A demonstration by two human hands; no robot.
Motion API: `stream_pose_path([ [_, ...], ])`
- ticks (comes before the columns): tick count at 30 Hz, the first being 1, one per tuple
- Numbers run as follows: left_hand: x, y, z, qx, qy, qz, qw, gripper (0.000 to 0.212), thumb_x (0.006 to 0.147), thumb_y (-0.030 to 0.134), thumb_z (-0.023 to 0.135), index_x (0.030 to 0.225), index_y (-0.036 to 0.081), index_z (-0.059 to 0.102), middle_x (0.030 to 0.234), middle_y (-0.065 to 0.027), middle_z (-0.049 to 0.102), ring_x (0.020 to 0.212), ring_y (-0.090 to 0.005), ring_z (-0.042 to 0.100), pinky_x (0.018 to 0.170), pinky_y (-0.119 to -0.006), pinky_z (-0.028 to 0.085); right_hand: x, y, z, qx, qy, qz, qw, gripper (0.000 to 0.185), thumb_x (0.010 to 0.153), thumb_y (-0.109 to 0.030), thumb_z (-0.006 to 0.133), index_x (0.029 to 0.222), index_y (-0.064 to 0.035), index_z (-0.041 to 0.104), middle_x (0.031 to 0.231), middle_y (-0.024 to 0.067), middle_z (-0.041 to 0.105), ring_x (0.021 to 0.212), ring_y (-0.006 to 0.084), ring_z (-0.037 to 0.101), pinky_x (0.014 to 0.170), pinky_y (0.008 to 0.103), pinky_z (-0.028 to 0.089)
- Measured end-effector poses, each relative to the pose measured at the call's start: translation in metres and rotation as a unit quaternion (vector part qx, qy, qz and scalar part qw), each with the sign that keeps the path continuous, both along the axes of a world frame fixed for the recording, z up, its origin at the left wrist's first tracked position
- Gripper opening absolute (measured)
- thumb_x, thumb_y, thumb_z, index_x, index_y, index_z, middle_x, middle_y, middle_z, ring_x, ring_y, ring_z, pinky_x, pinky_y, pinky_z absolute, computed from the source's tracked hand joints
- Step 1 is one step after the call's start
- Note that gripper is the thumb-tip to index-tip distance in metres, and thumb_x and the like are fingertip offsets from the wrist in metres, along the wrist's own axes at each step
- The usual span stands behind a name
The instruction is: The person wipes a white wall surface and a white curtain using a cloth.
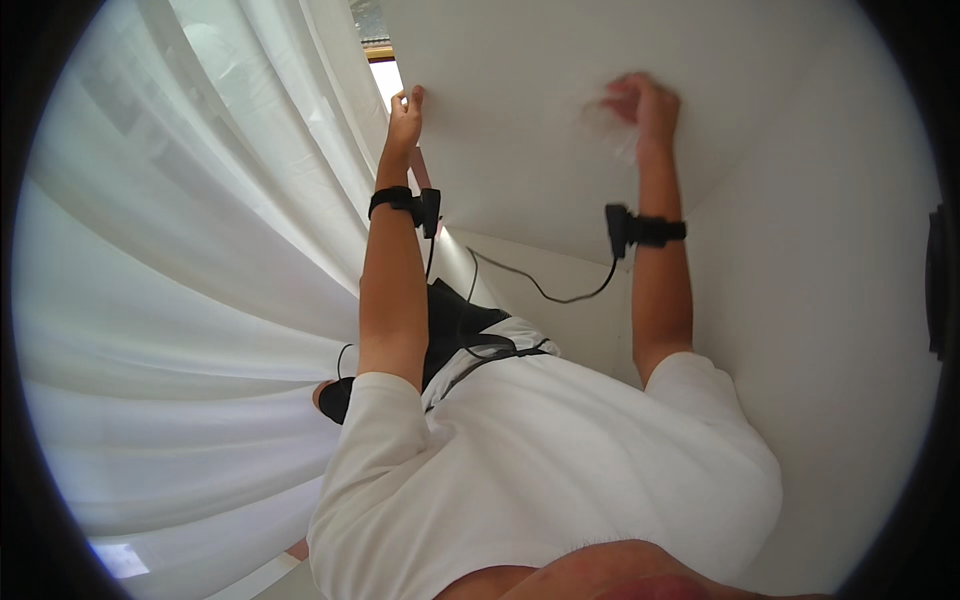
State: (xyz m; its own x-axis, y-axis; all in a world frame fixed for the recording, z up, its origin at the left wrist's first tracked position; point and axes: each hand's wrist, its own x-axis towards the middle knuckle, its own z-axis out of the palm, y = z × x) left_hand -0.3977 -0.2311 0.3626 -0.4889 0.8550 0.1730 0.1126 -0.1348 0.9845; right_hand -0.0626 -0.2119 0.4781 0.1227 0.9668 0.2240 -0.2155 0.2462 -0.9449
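Note:
Up at the left edge of a white wall surface [510, 82], my left hand [405, 118] is raised with its thumb up and its fingers partly curled. It appears to touch that edge; how firmly it grips is not visible. My right hand [646, 105] is in front of the same surface, farther right, its bent fingers blurred by motion. A pale, translucent smear [619, 142] shows below and beside its fingers; I cannot tell whether it is a thin wipe or film. Each wrist wears a black strap with a small device, the left device [430, 212] and the right device [616, 230].
White curtains [187, 262] hang in folds along the left, by a bright window gap [386, 79]. A thin black cable [562, 301] loops between the forearms. Another white wall [810, 300] stands close on the right, with a dark object [935, 281] at its far edge.

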Motion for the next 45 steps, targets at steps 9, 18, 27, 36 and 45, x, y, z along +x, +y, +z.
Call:
stream_pose_path([
  [9, -0.015, 0.014, -0.018, 0.020, 0.025, 0.003, 0.999, 0.079, 0.089, 0.064, 0.052, 0.130, -0.002, 0.037, 0.103, -0.0155, 0.063, 0.091, -0.0163, 0.058, 0.080, -0.029, 0.047, 0.077, 0.024, 0.096, 0.083, 0.062, -0.077, 0.992, 0.030, 0.088, -0.024, 0.052, 0.092, 0.0031, 0.065, 0.088, 0.0192, 0.071, 0.078, 0.0271, 0.072, 0.063, 0.0257, 0.056],
  [18, -0.045, 0.023, -0.057, 0.084, 0.029, 0.042, 0.995, 0.073, 0.090, 0.060, 0.054, 0.129, 0.000, 0.040, 0.097, -0.0124, 0.065, 0.085, -0.0159, 0.058, 0.079, -0.031, 0.048, 0.049, 0.033, -0.044, 0.055, -0.016, -0.104, 0.993, 0.031, 0.087, -0.025, 0.054, 0.088, 0.0037, 0.066, 0.082, 0.0150, 0.070, 0.057, 0.0235, 0.065, 0.052, 0.0291, 0.054],
  [27, -0.036, -0.002, -0.032, 0.036, 0.063, 0.016, 0.997, 0.077, 0.090, 0.064, 0.049, 0.131, -0.001, 0.039, 0.101, -0.0146, 0.065, 0.095, -0.0189, 0.060, 0.086, -0.032, 0.047, 0.084, 0.039, 0.035, 0.084, -0.134, -0.034, 0.987, 0.027, 0.085, -0.025, 0.061, 0.091, 0.0010, 0.066, 0.078, 0.0107, 0.069, 0.052, 0.0177, 0.058, 0.052, 0.0298, 0.049],
  [36, -0.012, -0.010, -0.020, 0.083, 0.130, 0.083, 0.984, 0.073, 0.091, 0.063, 0.051, 0.127, 0.000, 0.044, 0.075, -0.0046, 0.058, 0.070, -0.0151, 0.056, 0.068, -0.031, 0.046, 0.133, 0.024, 0.144, 0.130, -0.024, -0.004, 0.991, 0.034, 0.099, -0.029, 0.045, 0.119, -0.0066, 0.060, 0.121, 0.0105, 0.065, 0.105, 0.0206, 0.065, 0.085, 0.0274, 0.050],
  [45, 0.022, -0.016, -0.033, 0.153, 0.163, 0.056, 0.973, 0.047, 0.103, 0.047, 0.030, 0.099, 0.002, 0.042, 0.074, -0.0098, 0.049, 0.067, -0.0200, 0.048, 0.064, -0.037, 0.042, 0.121, -0.022, 0.166, 0.154, -0.217, -0.039, 0.963, 0.039, 0.097, -0.039, 0.047, 0.115, -0.0092, 0.064, 0.114, 0.0073, 0.068, 0.103, 0.0165, 0.065, 0.088, 0.0263, 0.048],
])
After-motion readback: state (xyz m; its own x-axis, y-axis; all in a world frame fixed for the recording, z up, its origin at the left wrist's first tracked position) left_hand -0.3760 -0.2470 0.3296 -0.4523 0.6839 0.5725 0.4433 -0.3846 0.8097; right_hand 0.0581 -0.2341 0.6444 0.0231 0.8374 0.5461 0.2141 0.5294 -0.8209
